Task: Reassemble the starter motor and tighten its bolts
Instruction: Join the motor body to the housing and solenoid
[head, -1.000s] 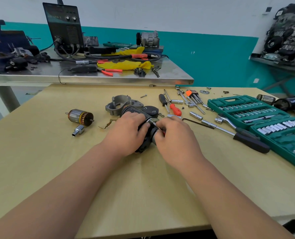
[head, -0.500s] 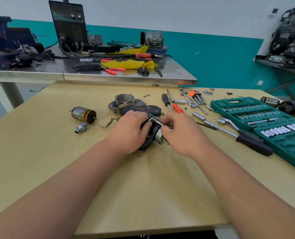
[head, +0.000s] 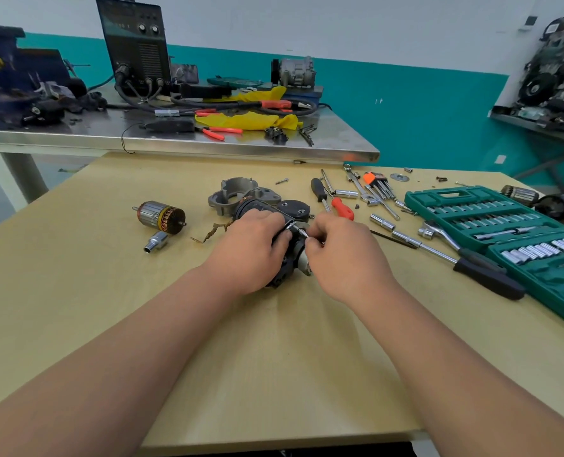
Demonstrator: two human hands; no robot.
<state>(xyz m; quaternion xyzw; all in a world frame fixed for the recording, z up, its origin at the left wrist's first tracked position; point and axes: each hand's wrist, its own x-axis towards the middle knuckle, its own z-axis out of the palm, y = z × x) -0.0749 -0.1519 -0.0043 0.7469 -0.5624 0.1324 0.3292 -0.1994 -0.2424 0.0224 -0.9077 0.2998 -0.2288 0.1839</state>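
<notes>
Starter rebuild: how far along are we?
Early, by the look of it. Done: nothing I can confirm as finished. In hand: left hand grips the black body, right hand pinches a bolt at its near end. Left: armature and grey housing lie loose on the table, apart from the body; the ratchet lies unused, so tightening likely hasn't begun.

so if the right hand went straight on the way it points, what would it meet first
Likely the black motor body, right behind the bolt the right hand pinches; depth is unclear.
</notes>
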